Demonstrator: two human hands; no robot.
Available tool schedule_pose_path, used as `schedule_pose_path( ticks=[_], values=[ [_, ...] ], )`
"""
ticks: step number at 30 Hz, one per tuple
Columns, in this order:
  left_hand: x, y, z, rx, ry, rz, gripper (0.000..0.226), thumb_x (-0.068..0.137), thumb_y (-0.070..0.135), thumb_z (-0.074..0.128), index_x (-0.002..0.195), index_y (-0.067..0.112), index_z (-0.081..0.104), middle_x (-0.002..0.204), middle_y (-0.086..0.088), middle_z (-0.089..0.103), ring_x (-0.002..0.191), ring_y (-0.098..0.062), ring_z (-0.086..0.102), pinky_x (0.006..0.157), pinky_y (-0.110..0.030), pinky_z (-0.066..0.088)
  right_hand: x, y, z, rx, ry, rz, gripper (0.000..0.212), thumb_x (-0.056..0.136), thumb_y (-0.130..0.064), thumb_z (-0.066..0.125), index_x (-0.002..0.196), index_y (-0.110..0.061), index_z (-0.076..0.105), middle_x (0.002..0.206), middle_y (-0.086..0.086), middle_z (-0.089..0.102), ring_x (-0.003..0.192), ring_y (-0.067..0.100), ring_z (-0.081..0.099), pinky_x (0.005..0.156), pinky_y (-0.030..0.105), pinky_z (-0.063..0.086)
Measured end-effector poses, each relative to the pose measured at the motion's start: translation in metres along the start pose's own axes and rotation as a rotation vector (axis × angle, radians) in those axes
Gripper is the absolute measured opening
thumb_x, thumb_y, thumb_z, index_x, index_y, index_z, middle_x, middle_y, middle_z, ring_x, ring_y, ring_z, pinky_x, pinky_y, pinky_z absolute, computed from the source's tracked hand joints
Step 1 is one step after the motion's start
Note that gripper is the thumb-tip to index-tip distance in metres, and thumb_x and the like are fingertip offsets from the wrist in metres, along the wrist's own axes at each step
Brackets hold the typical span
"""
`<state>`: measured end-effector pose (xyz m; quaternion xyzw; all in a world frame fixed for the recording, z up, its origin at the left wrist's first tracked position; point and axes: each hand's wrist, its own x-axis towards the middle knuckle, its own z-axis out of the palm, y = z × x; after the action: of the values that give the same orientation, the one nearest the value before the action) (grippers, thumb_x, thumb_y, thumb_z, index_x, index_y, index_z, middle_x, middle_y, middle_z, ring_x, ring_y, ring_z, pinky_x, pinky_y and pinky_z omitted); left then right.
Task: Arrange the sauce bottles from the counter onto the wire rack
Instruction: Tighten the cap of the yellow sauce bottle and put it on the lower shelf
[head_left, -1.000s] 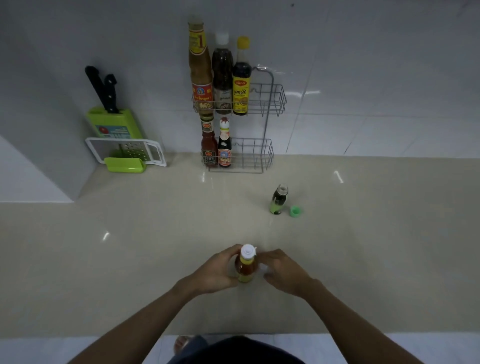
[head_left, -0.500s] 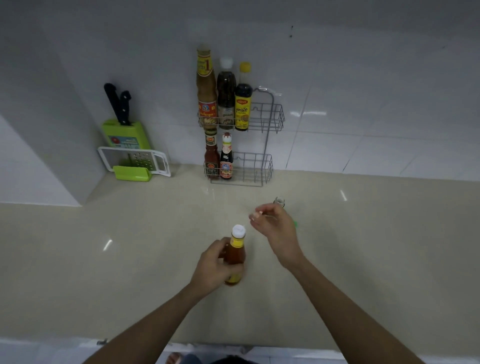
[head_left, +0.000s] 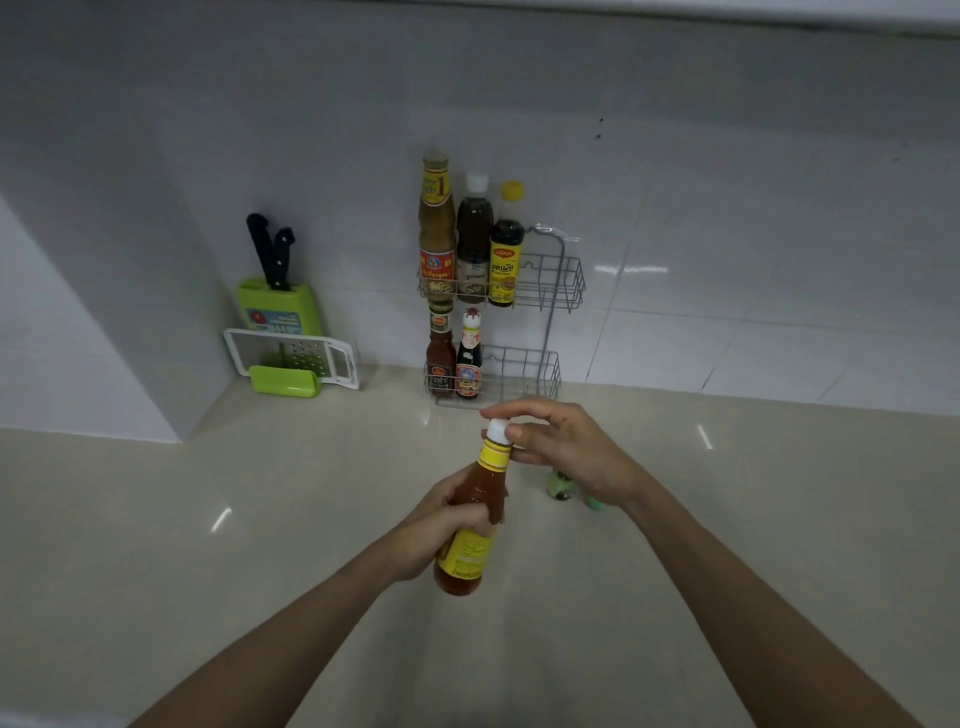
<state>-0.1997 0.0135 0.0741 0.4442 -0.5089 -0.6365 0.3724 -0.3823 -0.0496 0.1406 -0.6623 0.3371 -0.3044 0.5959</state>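
Note:
My left hand (head_left: 441, 525) grips an orange-red sauce bottle (head_left: 475, 512) with a yellow label, lifted off the counter and tilted. The fingertips of my right hand (head_left: 563, 452) pinch its white cap (head_left: 497, 431). The two-tier wire rack (head_left: 553, 291) stands against the tiled wall. Its upper tier holds three tall bottles (head_left: 472, 244); its lower tier holds two small bottles (head_left: 454, 358) at the left. A small green-labelled bottle (head_left: 560, 486) stands on the counter, mostly hidden behind my right wrist.
A green knife block (head_left: 275, 306) with two black-handled knives and a white grater (head_left: 291, 358) sit in the left corner. A green cap (head_left: 592, 501) peeks out under my right wrist. The beige counter (head_left: 208, 519) spreads around my arms.
My left hand has raised and tilted the orange sauce bottle toward the rack. My right hand came back from the small green bottle to the white cap. The view tilted upward.

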Motion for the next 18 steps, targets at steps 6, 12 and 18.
schedule_pose_path(
  ticks=[6,12,18],
  values=[
    [0.011,0.01,0.005,0.0,0.086,-0.027,0.02,0.064,0.006,0.065,0.084,0.008,0.062,0.075,-0.015,0.055,0.066,-0.028,0.052,0.061,-0.034,0.046,0.02,-0.019,-0.019,-0.565,-0.078,-0.07,0.017,0.092,-0.033,0.063,0.095,-0.017,0.059,0.088,0.01,0.066,0.077,0.018,0.064,0.066,0.03,0.055],
    [0.011,0.019,-0.006,-0.075,-0.329,-0.137,0.028,0.059,0.012,0.058,0.086,0.006,0.057,0.066,-0.012,0.059,0.056,-0.026,0.052,0.058,-0.029,0.043,0.022,-0.005,-0.017,-1.27,-0.051,-0.446,0.042,0.096,-0.054,0.023,0.069,-0.025,0.036,0.054,-0.001,0.044,0.049,0.017,0.042,0.049,0.037,0.037],
    [0.018,0.017,-0.006,0.239,0.027,-0.139,0.021,0.056,0.022,0.067,0.075,0.019,0.059,0.063,-0.001,0.059,0.06,-0.023,0.053,0.06,-0.03,0.042,0.027,-0.006,-0.001,-1.314,0.156,-0.16,0.038,0.091,-0.035,0.031,0.057,-0.019,0.038,0.054,0.001,0.044,0.055,0.024,0.043,0.054,0.033,0.037]
  ],
)
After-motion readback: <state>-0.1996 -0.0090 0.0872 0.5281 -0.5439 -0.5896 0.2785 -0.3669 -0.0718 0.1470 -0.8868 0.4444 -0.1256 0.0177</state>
